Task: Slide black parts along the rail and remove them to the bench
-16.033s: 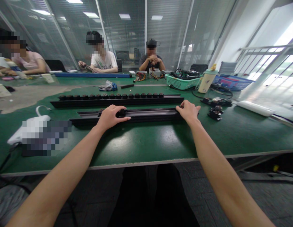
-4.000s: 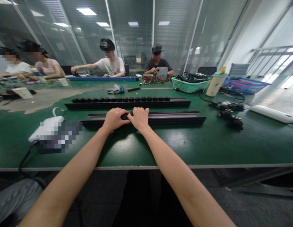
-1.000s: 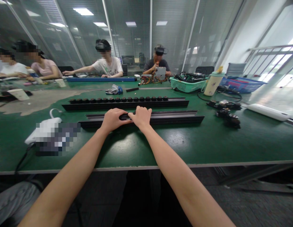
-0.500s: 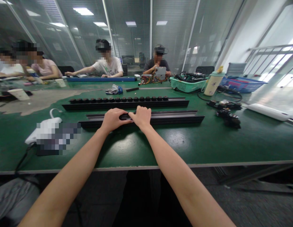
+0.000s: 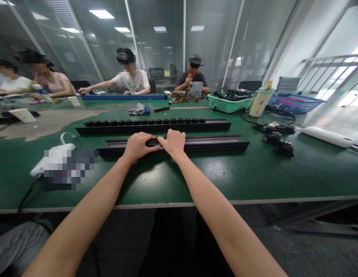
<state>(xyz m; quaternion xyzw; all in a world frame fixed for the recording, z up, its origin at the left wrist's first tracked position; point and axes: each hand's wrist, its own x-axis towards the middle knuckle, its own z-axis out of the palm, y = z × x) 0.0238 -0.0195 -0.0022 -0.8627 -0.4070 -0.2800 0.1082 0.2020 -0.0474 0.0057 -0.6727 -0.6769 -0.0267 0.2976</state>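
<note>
A long black rail (image 5: 213,143) lies across the green table (image 5: 254,173) in front of me. My left hand (image 5: 138,146) and my right hand (image 5: 174,142) rest side by side on its middle, fingers curled over a small black part (image 5: 153,142) that sits in the rail's channel between them. Behind it lies a second black rail (image 5: 219,125) with a row of several black round parts (image 5: 144,121) seated along its top.
Loose black parts (image 5: 278,144) lie to the right, near a white bar (image 5: 326,137). A white device (image 5: 52,154) with a cable sits at left. Farther back stand a green basket (image 5: 229,104), a cream bottle (image 5: 260,100) and a blue crate (image 5: 297,102). Several people sit across the table.
Nothing has visibly changed in the last second. Sixteen seconds ago my right hand was at the rail's right end; it now sits at the middle beside my left hand.
</note>
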